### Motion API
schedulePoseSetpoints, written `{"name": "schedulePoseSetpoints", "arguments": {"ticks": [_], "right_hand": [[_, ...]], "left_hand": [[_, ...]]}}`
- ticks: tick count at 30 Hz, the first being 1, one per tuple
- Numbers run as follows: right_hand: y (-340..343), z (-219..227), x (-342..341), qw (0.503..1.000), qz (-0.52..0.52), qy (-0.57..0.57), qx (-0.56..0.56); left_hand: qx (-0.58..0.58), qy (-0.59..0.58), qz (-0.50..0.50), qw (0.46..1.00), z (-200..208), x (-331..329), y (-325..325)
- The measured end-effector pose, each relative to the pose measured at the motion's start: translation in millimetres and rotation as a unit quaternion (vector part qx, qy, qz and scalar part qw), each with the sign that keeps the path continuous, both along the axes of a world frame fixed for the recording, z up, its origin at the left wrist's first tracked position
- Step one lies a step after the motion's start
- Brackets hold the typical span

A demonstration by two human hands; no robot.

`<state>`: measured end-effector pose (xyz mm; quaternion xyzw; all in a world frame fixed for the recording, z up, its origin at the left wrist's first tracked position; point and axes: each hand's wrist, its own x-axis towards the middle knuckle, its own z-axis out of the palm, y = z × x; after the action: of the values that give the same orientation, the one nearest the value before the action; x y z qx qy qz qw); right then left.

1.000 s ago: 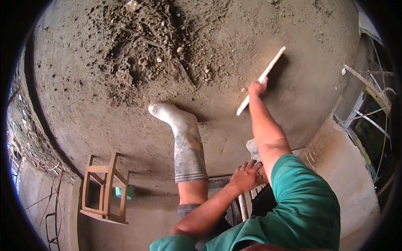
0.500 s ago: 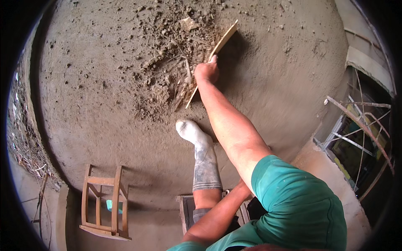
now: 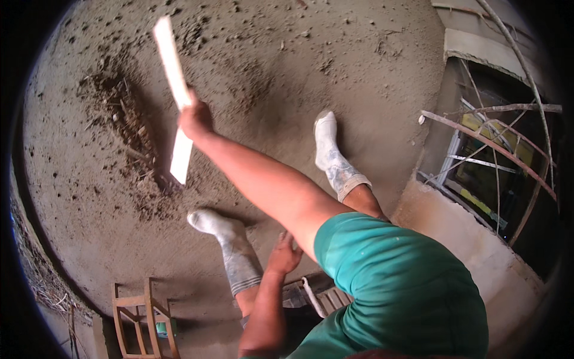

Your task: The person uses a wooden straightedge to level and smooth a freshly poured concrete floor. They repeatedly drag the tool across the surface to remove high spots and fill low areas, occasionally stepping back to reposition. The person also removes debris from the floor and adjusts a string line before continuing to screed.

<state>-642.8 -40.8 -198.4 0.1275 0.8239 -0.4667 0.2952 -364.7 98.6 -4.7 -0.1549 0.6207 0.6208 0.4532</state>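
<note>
My right hand [image 3: 196, 119] is closed around the middle of a long pale board [image 3: 173, 66], holding it tilted above the earthen floor. A ridge of loose dirt, clods and straw-like bits [image 3: 134, 128] lies just left of the board. My left hand [image 3: 284, 256] is near my left knee, below my outstretched right forearm. Its fingers look loosely stretched and nothing shows in them. My feet, in stained white boots, stand apart: the left boot [image 3: 224, 233] close to the dirt ridge, the right boot [image 3: 327, 140] farther right.
A wooden stool-like frame [image 3: 136, 317] stands at the lower left, a small green thing beside it. Behind me is a slatted wooden seat [image 3: 332, 299]. On the right, branches [image 3: 490, 140] cross a dark opening beside a low wall [image 3: 460, 239]. Clods are scattered over the floor.
My right hand has swung the board leftward, and the loose dirt now lies in a narrower ridge farther left. My left hand has come out from behind the right arm. The right boot now shows.
</note>
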Motion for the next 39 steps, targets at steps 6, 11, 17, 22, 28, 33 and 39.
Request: {"name": "schedulePoseSetpoints", "arguments": {"ticks": [6,11,17,22,28,33,39], "right_hand": [[304,-16,-74,0.980,-0.146,0.081,0.107],[573,-15,-147,0.906,-0.341,0.136,0.209],[820,-40,-140,0.774,-0.542,-0.017,0.326],[845,-76,-127,0.741,-0.581,-0.030,0.336],[814,-80,-260,0.804,-0.430,-0.037,0.409],[731,-69,-375,0.914,-0.217,0.137,0.313],[663,-81,-393,0.908,0.103,0.269,0.304]], "left_hand": [[-0.023,-0.044,0.074,0.996,-19,-48,79],[-0.017,-0.074,0.073,0.994,-24,-69,116],[-0.047,-0.150,0.123,0.980,-44,-75,126],[-0.061,-0.184,0.094,0.977,-60,-73,148],[-0.038,-0.226,0.055,0.972,-66,-76,176],[-0.046,-0.196,0.039,0.979,-61,-98,188],[-0.039,-0.177,0.041,0.983,-63,-101,188]]}}
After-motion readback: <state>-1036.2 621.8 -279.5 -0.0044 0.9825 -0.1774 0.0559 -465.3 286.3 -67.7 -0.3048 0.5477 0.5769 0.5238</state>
